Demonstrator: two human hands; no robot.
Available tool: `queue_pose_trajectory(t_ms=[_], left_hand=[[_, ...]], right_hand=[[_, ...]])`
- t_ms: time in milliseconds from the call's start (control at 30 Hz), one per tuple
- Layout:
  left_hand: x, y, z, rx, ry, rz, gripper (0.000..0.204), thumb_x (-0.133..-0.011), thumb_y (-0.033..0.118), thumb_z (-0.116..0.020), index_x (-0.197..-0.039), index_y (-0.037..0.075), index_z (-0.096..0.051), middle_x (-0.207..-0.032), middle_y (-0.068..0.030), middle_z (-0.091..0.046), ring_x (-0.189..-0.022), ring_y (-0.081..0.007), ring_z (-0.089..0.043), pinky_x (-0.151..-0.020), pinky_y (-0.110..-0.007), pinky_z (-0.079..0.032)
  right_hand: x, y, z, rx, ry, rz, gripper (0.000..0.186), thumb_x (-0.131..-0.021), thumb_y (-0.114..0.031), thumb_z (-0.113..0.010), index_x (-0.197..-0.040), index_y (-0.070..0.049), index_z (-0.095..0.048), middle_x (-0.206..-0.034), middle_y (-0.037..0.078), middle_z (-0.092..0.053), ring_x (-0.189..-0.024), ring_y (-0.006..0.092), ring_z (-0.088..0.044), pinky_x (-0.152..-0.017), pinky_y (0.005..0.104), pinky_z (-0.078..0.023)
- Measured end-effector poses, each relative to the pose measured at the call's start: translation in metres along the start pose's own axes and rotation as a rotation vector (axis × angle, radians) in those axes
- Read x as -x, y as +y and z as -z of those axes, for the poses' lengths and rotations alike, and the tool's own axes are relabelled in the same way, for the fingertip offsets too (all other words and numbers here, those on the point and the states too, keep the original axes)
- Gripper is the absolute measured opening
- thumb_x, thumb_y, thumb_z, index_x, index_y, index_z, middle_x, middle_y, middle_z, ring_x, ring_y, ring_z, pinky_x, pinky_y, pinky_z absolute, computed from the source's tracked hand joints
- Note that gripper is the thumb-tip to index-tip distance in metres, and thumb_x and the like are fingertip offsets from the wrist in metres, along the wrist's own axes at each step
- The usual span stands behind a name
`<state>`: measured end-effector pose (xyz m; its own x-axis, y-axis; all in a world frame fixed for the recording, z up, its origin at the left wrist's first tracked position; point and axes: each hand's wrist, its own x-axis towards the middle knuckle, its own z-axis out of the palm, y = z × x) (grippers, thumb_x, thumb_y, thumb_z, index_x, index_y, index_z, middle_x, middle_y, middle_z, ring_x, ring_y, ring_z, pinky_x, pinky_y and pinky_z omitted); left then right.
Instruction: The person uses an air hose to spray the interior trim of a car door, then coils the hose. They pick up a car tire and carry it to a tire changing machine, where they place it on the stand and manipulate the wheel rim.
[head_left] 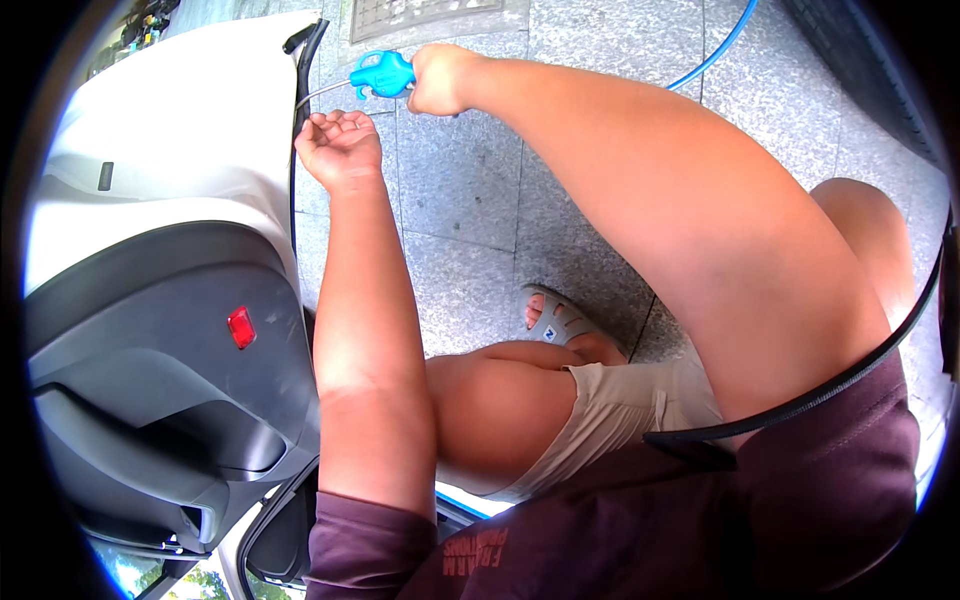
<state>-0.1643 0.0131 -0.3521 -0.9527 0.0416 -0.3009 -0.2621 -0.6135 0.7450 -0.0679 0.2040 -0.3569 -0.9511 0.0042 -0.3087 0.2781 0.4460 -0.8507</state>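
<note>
Gripping the presumably light, rigid blue air gun (387, 76) by its rear in the right hand (440, 79), loosely curling the left hand (343, 148) apart

Our left forearm (368, 270) stretches forward beside the car door (180, 270), and our left hand (343, 150) turns palm up at its edge, fingers (348, 122) curled. Our right arm (660, 180) reaches toward the door, the right hand (440, 80) gripping tightly, farther from that edge.

Red lettering (477, 552), two lines, upside down, on front of dark maroon shirt (640, 530). Single dark letter on small white label (549, 332), strap of grey sandal (578, 322).
</note>
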Motion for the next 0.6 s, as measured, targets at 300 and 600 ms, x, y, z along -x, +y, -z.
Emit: queue_pose_trajectory(t_ms=[300,600], left_hand=[[0.003,0.0,0.0,-0.028,-0.054,0.029,0.01,-0.089,0.021,-0.061,-0.083,0.013,-0.058,-0.08,0.0047,-0.06,-0.082,-0.014,-0.056,-0.08,-0.036,-0.042],[-0.001,0.0,0.001,-0.035,-0.017,0.004,0.01,-0.09,0.021,-0.061,-0.083,0.013,-0.058,-0.082,0.005,-0.061,-0.08,-0.0143,-0.056,-0.078,-0.035,-0.043]], right_hand=[[0.013,0.006,0.004,0.053,0.21,-0.039,0.031,-0.085,-0.015,-0.063,-0.114,-0.011,-0.074,-0.113,0.014,-0.074,-0.105,0.0312,-0.072,-0.09,0.044,-0.057],[0.024,-0.003,0.01,0.08,0.291,-0.075,0.03,-0.086,-0.012,-0.063,-0.114,-0.012,-0.075,-0.113,0.012,-0.075,-0.107,0.031,-0.072,-0.09,0.0428,-0.058]])
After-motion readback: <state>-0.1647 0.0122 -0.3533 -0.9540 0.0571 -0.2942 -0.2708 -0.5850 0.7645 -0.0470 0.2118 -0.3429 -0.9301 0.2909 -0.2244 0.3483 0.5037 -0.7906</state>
